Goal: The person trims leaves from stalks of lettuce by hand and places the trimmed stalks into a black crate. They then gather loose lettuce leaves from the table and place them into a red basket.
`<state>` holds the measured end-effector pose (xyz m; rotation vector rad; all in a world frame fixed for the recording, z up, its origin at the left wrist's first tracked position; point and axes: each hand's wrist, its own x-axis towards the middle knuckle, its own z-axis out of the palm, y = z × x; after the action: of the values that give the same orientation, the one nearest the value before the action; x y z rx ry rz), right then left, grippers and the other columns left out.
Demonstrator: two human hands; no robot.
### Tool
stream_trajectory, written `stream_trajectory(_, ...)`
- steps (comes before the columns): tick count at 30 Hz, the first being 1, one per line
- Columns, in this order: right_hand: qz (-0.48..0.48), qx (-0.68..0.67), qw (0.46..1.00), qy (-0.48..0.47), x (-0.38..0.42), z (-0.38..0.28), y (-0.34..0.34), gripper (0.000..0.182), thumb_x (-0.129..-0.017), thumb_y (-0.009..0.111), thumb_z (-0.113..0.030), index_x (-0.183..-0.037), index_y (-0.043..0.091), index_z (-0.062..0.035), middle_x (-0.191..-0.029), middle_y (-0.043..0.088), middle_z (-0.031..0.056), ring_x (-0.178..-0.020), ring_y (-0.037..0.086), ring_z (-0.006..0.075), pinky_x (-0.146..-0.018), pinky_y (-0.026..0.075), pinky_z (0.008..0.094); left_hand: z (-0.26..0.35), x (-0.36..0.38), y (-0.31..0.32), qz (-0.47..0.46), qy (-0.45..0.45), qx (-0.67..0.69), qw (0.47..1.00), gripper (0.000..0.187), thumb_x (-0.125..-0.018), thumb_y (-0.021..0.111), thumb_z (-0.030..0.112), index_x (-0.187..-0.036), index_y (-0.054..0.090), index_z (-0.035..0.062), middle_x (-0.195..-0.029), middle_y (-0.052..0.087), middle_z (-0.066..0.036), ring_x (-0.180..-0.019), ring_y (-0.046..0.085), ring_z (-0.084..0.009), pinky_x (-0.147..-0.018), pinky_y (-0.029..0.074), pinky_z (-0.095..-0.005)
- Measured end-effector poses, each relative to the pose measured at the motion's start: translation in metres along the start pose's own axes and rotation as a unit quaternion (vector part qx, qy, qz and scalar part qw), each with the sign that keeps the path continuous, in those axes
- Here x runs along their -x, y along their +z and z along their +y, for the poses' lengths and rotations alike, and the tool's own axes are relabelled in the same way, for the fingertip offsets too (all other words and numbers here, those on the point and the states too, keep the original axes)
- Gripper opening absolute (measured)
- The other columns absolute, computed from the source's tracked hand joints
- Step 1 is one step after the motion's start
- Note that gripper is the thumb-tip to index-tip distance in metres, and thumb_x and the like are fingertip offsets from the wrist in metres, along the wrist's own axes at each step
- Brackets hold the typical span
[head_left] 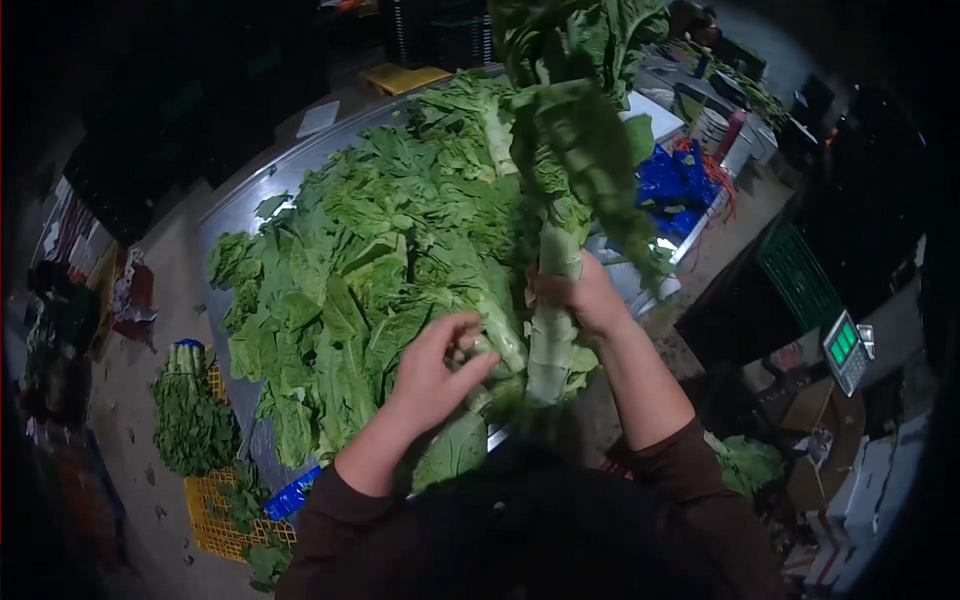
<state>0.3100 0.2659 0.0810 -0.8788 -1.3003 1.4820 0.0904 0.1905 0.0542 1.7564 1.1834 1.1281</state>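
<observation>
My right hand (592,300) is wrapped round the thick pale stem of a celtuce (552,368), held upright with its leafy top rising away from me. Some of its leaves are blurred. My left hand (437,365) has curved fingers with the thumb apart, and I see nothing gripped in it. It hovers by the stem ends of other celtuce (498,335) lying on the metal table (250,205). A broad pile of leafy celtuce (365,235) covers much of that table, stems toward the right.
Blue plastic (672,190) and orange-red string (722,185) lie at the table's right. A scale with a green display (846,345) stands at far right. On the left floor are a bundle of greens (190,420) and a yellow crate (215,520). A dark green crate (800,270) stands right.
</observation>
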Motion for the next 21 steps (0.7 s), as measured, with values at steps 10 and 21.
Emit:
stream_trajectory(10,-0.014,0.081,0.996,0.038,0.090,0.009,-0.051,0.039,-0.071,0.066,-0.013,-0.106,0.050,-0.0018,-0.086,0.058,0.0037,-0.073,0.057,0.0135,-0.067,0.048,0.0279,0.039,-0.072,0.099,0.077,-0.021,0.229,0.970,0.021,-0.089,0.063,0.021,-0.094,0.061,0.0010,-0.072,0.051,0.005,-0.066,0.045,-0.0040,-0.063,0.040,-0.0193)
stream_trajectory(21,0.083,-0.068,0.988,0.109,0.147,0.018,-0.147,0.034,-0.071,0.066,-0.010,-0.101,0.052,-0.0010,-0.082,0.058,0.0058,-0.066,0.059,0.0156,-0.060,0.050,0.0294,0.075,-0.043,0.215,0.029,0.033,0.288,0.957,0.019,-0.090,0.059,0.011,-0.104,0.059,-0.0013,-0.103,0.062,-0.006,-0.093,0.058,-0.0118,-0.079,0.047,-0.0251)
